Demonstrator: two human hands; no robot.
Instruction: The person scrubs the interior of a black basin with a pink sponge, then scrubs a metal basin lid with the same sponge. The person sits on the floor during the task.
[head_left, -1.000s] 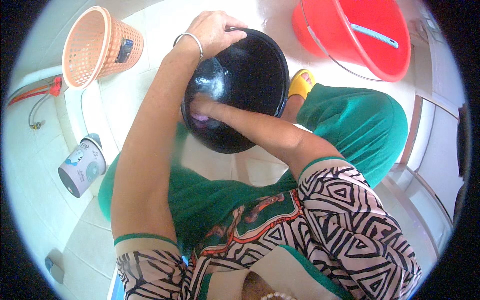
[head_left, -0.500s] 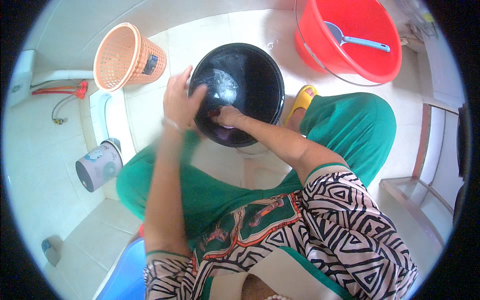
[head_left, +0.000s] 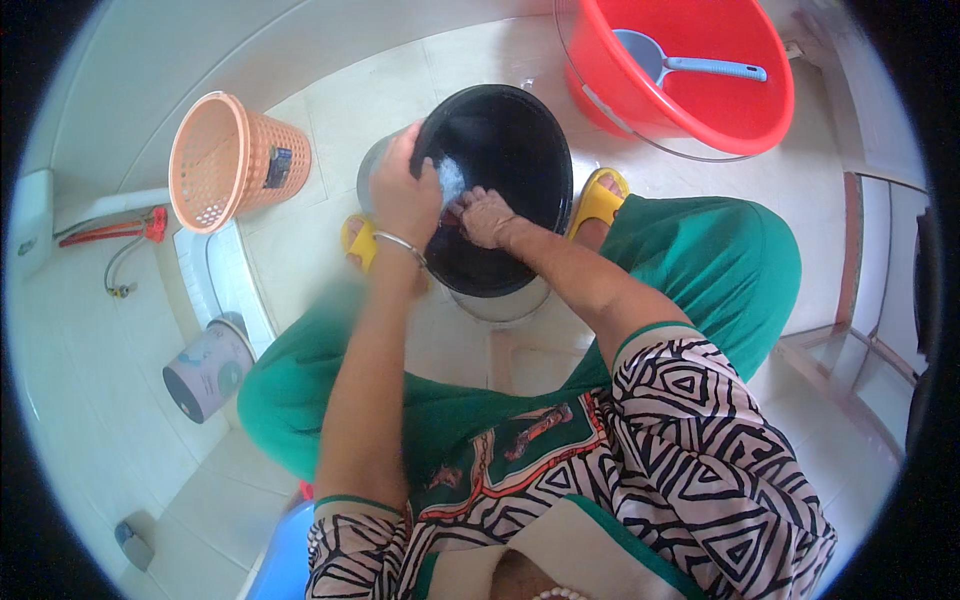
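A round black bucket [head_left: 515, 135] stands between my feet, its inside dark and shiny with a bright glare patch. My left hand [head_left: 405, 190] is at the bucket's left rim, its fingers over the edge and the thumb on the inner side. A metal bangle circles that wrist. Inside the bucket, my right hand [head_left: 487, 217] reaches low with its fingers stretched out and apart. Beneath those fingers is a small dark reddish patch that I cannot make out.
Far right stands a big red bucket [head_left: 690, 110] with a wire handle, holding a blue-grey ladle [head_left: 715, 68]. An orange perforated basket [head_left: 275, 150] is at the left, near a grey patterned bin [head_left: 210, 370]. Yellow slippers [head_left: 600, 203] are on my feet. Something blue [head_left: 285, 555] lies lower left.
My left hand has come down from a blurred, raised pose onto the bucket's rim. My right hand has shifted slightly right and up, with its fingers more spread.
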